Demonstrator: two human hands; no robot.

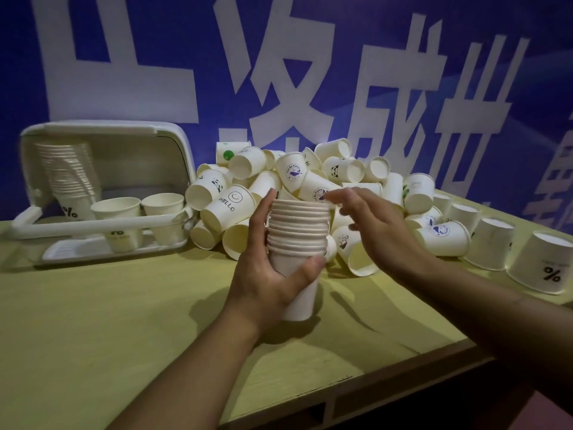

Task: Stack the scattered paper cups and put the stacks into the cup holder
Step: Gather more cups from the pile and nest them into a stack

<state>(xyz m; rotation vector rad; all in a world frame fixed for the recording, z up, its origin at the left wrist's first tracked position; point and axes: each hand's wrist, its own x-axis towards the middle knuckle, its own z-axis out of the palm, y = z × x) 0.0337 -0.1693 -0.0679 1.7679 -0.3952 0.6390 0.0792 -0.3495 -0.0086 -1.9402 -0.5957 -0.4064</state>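
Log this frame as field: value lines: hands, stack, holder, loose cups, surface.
left hand: left hand gripping tall nested stack of white paper cups, upright
right hand: right hand open, fingers spread beside the stack's top, holding nothing
holder: white plastic cup holder with open lid, far left; one tall stack and two shorter ones inside
loose cups: heap of printed white paper cups behind the hands, more upside down at right
surface: yellow-green wooden table

Your stack of nested white paper cups (pixel 297 243) stands upright above the table, rims up, about a dozen deep. Behind it the loose cups (pixel 310 181) lie in a heap, most tipped on their sides, some printed with pandas, whales or "HELLO". At your far left the white cup holder (pixel 105 181) stands open, with a tall stack (pixel 69 172) and single cups inside.
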